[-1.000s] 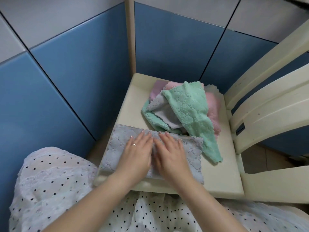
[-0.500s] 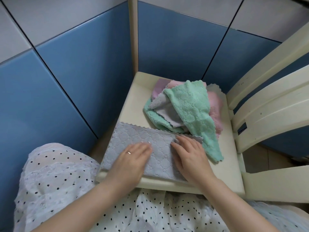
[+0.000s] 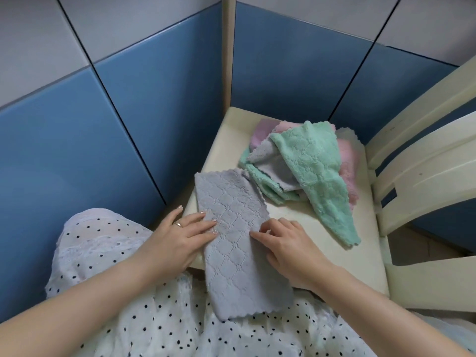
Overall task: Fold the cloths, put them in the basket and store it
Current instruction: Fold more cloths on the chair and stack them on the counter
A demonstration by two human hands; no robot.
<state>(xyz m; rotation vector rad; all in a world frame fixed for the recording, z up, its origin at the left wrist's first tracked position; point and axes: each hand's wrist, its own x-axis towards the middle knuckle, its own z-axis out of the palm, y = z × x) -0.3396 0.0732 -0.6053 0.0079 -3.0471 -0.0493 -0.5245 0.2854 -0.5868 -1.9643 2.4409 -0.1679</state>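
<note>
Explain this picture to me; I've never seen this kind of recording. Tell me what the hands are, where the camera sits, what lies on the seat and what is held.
No machine here: a person's two bare hands, filmed by a camera worn on the head, looking down. A grey cloth, folded into a strip, lies on a cream chair seat and hangs onto the lap. The left hand rests flat on its edge; the right hand pinches the other edge. Behind lies a pile of cloths, green, pink and grey. No basket shows.

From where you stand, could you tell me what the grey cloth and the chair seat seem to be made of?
The grey cloth looks like soft plush microfibre or fleece: matte fuzzy pile, embossed quilted pattern, scalloped edge, and it drapes limply over the seat's front edge. The chair seat appears hard and cream-painted, perhaps wood or plastic: smooth, faintly glossy, with small scuffs.
</note>
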